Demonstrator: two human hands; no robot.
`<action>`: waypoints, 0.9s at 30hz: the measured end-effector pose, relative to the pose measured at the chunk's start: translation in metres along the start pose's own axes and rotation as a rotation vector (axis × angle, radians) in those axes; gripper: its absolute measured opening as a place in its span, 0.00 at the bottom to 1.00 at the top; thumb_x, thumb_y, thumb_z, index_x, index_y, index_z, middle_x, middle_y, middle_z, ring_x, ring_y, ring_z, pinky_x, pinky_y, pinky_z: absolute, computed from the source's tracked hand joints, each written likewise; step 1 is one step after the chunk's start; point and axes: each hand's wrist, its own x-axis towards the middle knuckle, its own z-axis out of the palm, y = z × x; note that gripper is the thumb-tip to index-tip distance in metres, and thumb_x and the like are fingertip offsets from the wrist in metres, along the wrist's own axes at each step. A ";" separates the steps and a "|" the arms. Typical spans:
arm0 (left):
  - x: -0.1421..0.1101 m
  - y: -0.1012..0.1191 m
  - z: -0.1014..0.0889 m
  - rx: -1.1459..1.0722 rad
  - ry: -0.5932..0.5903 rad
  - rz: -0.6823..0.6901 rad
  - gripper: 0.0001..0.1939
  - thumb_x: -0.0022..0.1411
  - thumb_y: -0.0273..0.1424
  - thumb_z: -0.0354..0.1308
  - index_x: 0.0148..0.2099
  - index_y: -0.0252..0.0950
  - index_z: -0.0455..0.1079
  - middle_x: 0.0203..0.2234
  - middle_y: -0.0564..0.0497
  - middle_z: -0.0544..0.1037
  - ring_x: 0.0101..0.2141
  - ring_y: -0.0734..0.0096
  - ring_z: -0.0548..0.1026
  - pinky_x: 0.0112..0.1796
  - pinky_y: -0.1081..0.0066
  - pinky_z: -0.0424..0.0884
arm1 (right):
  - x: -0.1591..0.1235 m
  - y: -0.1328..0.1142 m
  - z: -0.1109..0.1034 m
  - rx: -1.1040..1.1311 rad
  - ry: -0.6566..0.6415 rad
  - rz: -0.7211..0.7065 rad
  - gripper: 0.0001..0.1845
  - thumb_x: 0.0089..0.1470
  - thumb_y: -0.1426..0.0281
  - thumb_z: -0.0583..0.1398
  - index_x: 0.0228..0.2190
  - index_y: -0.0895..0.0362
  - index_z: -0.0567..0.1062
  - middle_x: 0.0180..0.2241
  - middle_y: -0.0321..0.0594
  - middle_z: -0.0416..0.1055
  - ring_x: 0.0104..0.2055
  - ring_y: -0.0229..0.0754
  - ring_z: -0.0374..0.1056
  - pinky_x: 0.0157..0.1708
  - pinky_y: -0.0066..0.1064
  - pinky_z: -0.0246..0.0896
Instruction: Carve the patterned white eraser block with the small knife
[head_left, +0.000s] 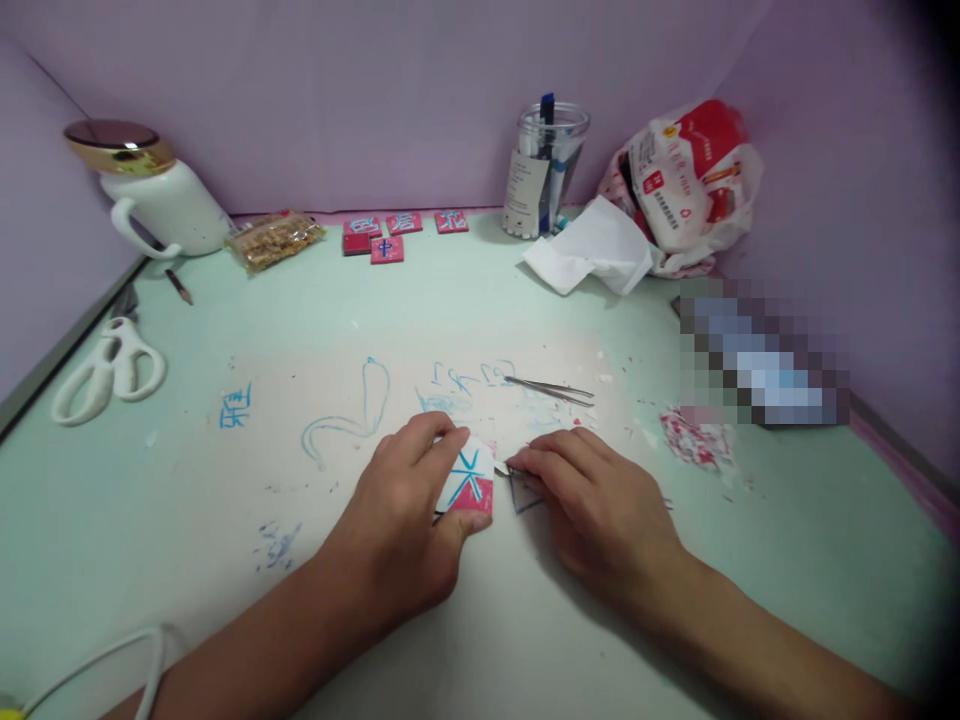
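Observation:
My left hand (409, 495) is closed, pinching a small square tile (474, 492) between thumb and fingers on the table. White covers the tile's upper part, pink its lower right, with blue character strokes across it. My right hand (600, 490) is closed around a slim craft knife (502, 467). Only its small blade tip shows, close to the tile's right edge; I cannot tell whether it touches. Fingers hide most of its handle. A dark square outline (525, 508) lies partly beneath my right hand. Metal tweezers (551, 388) rest just beyond both hands.
At left are white scissors (112, 370), a pencil stub (178, 287) and a white mug (165, 205). Pink tiles (388, 250), a pen jar (544, 170), crumpled paper (592, 250) and a plastic bag (690, 190) line the back. Red-white shavings (697, 440) lie right, near a blurred device (765, 360).

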 end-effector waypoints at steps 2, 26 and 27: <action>0.000 0.000 0.001 -0.019 0.019 -0.020 0.23 0.52 0.27 0.59 0.51 0.27 0.67 0.47 0.39 0.70 0.44 0.56 0.71 0.44 0.55 0.72 | 0.001 -0.001 -0.001 0.002 0.001 0.006 0.15 0.51 0.83 0.52 0.37 0.62 0.75 0.32 0.44 0.73 0.34 0.45 0.67 0.29 0.35 0.64; -0.002 0.004 0.003 -0.027 0.057 -0.014 0.21 0.54 0.26 0.56 0.52 0.26 0.66 0.46 0.38 0.69 0.45 0.56 0.70 0.45 0.53 0.71 | -0.005 -0.004 -0.005 -0.011 -0.007 -0.042 0.19 0.46 0.84 0.51 0.37 0.63 0.75 0.33 0.44 0.74 0.34 0.44 0.67 0.28 0.32 0.64; -0.002 0.003 0.003 -0.028 0.057 -0.014 0.22 0.54 0.26 0.57 0.52 0.27 0.66 0.46 0.38 0.69 0.45 0.56 0.70 0.45 0.53 0.71 | -0.006 -0.005 -0.004 -0.025 0.003 -0.045 0.18 0.46 0.84 0.51 0.37 0.63 0.75 0.32 0.43 0.74 0.34 0.44 0.67 0.28 0.32 0.64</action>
